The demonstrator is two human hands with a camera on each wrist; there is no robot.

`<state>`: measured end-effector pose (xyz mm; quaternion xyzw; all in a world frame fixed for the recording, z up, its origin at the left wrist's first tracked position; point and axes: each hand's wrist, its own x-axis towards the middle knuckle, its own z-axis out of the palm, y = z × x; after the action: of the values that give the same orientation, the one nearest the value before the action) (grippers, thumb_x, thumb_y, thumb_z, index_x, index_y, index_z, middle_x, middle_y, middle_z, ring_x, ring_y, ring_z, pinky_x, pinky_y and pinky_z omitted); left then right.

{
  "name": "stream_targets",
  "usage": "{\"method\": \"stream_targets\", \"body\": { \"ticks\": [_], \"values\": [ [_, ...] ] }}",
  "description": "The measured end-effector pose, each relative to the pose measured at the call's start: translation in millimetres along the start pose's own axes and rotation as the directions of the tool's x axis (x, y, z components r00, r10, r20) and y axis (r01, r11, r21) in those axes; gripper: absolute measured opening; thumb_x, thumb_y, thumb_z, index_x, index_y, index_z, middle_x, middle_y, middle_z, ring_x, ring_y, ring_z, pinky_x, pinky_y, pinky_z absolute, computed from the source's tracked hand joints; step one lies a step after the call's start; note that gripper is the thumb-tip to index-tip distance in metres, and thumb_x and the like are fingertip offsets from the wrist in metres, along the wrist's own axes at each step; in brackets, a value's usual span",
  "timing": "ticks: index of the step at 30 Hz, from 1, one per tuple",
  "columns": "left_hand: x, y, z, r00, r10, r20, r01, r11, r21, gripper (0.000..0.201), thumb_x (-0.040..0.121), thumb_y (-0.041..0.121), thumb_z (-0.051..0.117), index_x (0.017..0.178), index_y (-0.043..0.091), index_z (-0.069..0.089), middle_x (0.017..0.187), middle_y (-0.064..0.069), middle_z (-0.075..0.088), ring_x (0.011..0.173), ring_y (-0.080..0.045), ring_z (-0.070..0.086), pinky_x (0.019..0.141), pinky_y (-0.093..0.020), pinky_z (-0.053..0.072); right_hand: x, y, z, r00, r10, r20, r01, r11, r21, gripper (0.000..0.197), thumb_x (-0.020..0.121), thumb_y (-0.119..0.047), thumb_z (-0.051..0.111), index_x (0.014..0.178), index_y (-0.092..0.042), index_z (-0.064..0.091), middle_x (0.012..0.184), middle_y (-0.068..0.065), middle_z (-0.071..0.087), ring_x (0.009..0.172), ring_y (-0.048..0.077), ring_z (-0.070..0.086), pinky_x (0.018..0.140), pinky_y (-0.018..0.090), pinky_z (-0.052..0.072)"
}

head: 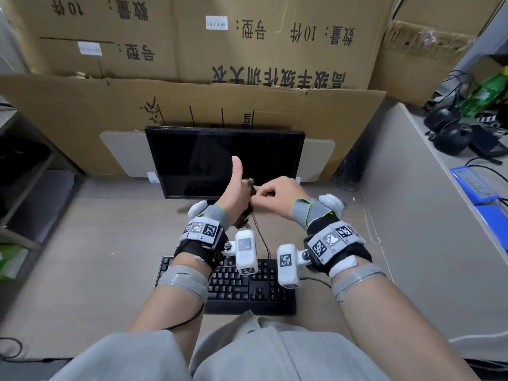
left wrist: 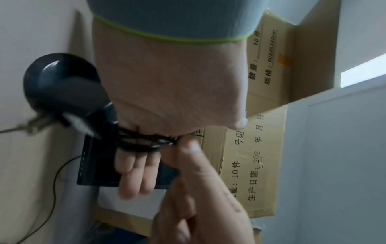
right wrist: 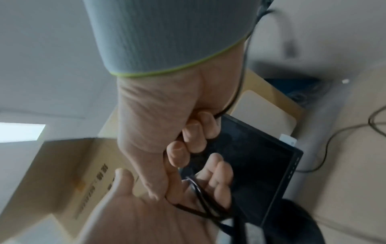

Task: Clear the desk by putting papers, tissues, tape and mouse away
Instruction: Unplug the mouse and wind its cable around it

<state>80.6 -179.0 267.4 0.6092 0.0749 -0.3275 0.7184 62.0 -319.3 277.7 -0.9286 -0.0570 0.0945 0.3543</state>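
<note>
My left hand (head: 237, 188) is raised in front of the monitor with its thumb up and its fingers straight. Thin black mouse cable (left wrist: 144, 142) is looped several times round those fingers. The black mouse (left wrist: 60, 82) hangs close against the hand's far side, seen in the head view only as a dark shape (head: 244, 215) under the hand. My right hand (head: 275, 194) pinches the cable (right wrist: 200, 206) right beside the left palm, its other fingers curled. A loose length of cable (head: 261, 239) trails down toward the keyboard.
A black keyboard (head: 247, 292) lies near the desk's front edge below my wrists. The dark monitor (head: 225, 155) stands behind my hands, with cardboard boxes (head: 192, 50) stacked beyond it. A grey partition (head: 412, 215) closes the right side; past it are a green bottle (head: 483, 92) and blue trays (head: 475, 185).
</note>
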Motion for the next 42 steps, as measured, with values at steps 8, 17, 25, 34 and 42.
{"method": "stream_targets", "body": {
  "ticks": [8, 17, 25, 34, 42],
  "values": [
    [-11, 9, -4, 0.955, 0.02, 0.296, -0.049, 0.995, 0.09, 0.121, 0.069, 0.095, 0.001, 0.111, -0.001, 0.061, 0.053, 0.002, 0.023, 0.043, -0.012, 0.012, 0.038, -0.024, 0.011, 4, 30, 0, 0.909, 0.235, -0.344, -0.032, 0.863, 0.505, 0.027, 0.076, -0.04, 0.077, 0.067, -0.015, 0.072, 0.065, -0.003, 0.066, 0.061, 0.006, 0.052, 0.064, 0.027, 0.043],
    [5, 12, -1, 0.984, 0.162, -0.075, -0.177, 0.943, -0.281, 0.102, 0.084, 0.084, 0.015, 0.138, -0.001, 0.034, 0.124, -0.023, 0.065, 0.067, -0.022, 0.067, 0.069, -0.03, 0.047, -22, 35, 34, 0.991, 0.134, -0.02, -0.122, 0.951, 0.284, 0.027, 0.092, -0.03, 0.064, 0.117, -0.022, 0.071, 0.115, -0.006, 0.071, 0.107, 0.006, 0.06, 0.1, 0.026, 0.045],
    [-5, -1, 0, 0.999, 0.028, 0.037, -0.033, 0.99, 0.138, 0.109, 0.078, 0.089, -0.002, 0.071, 0.008, 0.07, 0.067, -0.012, 0.062, 0.056, -0.022, 0.056, 0.054, -0.03, 0.038, -10, -2, -10, 0.996, -0.002, -0.089, 0.02, 0.979, 0.201, 0.029, 0.076, -0.046, 0.072, 0.06, -0.022, 0.072, 0.057, -0.01, 0.068, 0.056, -0.007, 0.053, 0.058, 0.017, 0.04],
    [-14, 14, -3, 0.969, 0.13, 0.211, -0.126, 0.992, -0.033, 0.093, 0.089, 0.08, 0.012, 0.098, 0.002, 0.061, 0.059, 0.0, 0.011, 0.048, -0.014, 0.008, 0.04, -0.024, 0.011, -8, 29, -5, 0.951, 0.138, -0.276, 0.0, 0.894, 0.448, 0.023, 0.093, -0.028, 0.062, 0.073, -0.021, 0.071, 0.051, -0.008, 0.048, 0.047, 0.006, 0.038, 0.05, 0.022, 0.033],
    [-1, 0, -4, 0.964, 0.265, 0.017, -0.249, 0.925, -0.286, 0.054, 0.104, 0.048, 0.032, 0.099, 0.005, 0.063, 0.049, 0.008, 0.022, 0.04, -0.006, 0.018, 0.04, -0.018, 0.015, -15, 18, 14, 0.989, 0.08, -0.126, -0.009, 0.873, 0.487, 0.021, 0.093, -0.01, 0.059, 0.111, -0.01, 0.071, 0.073, -0.01, 0.066, 0.062, 0.002, 0.054, 0.067, 0.014, 0.047]
  ]
}}
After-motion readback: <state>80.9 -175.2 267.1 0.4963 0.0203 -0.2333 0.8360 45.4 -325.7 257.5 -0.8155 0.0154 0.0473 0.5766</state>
